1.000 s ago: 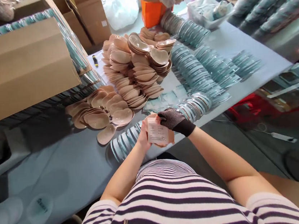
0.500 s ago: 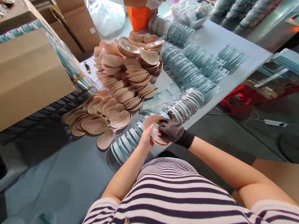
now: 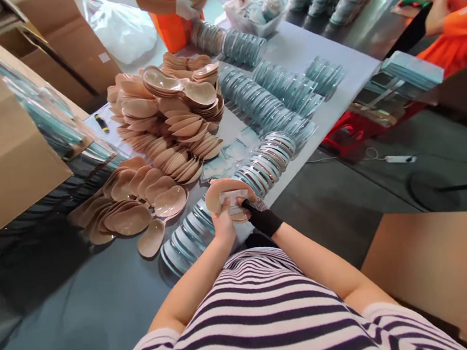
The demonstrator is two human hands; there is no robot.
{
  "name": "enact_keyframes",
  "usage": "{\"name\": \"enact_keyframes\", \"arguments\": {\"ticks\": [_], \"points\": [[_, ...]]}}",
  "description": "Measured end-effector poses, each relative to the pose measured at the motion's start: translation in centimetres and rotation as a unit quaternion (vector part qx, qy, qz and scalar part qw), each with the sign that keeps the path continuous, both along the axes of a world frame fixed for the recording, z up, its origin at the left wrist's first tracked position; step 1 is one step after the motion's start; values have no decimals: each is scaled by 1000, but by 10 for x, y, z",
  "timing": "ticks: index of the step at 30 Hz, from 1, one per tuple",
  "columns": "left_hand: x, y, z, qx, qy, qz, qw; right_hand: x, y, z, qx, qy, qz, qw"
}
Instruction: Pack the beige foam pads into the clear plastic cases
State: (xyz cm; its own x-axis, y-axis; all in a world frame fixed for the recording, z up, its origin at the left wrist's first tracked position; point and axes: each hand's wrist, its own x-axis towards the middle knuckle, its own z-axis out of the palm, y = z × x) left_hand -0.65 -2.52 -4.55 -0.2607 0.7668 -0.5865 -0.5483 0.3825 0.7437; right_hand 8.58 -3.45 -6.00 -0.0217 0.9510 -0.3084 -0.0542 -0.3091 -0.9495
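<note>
1. The bare left hand (image 3: 224,226) has its fingers pinching a beige shell (image 3: 226,185) and a white slip (image 3: 234,196).
2. The gloved right hand (image 3: 259,210) has its fingers pinching the slip's other side.
3. The shell is held at the near edge of the desk (image 3: 92,311), the slip across it.
4. A row of round cases (image 3: 268,159) lines that edge.
5. Beyond, a pile of beige shells (image 3: 166,115) reaches toward the far edge, near a yellow-and-black tool (image 3: 102,123).
</note>
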Motion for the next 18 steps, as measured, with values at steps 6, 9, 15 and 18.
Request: {"name": "enact_keyframes", "arguments": {"ticks": [6,9,15,18], "points": [[13,19,-16,79,47,-214,972,69,2,-4,-46,-66,-112,990],[5,54,-25,199,243,-349,883,111,-4,-8,-33,-240,-212,947],[0,106,-43,353,408,-572,618,145,-40,-11,34,-428,-190,883],[12,109,-46,384,394,-596,585,136,-57,-18,30,-451,-168,876]]}}
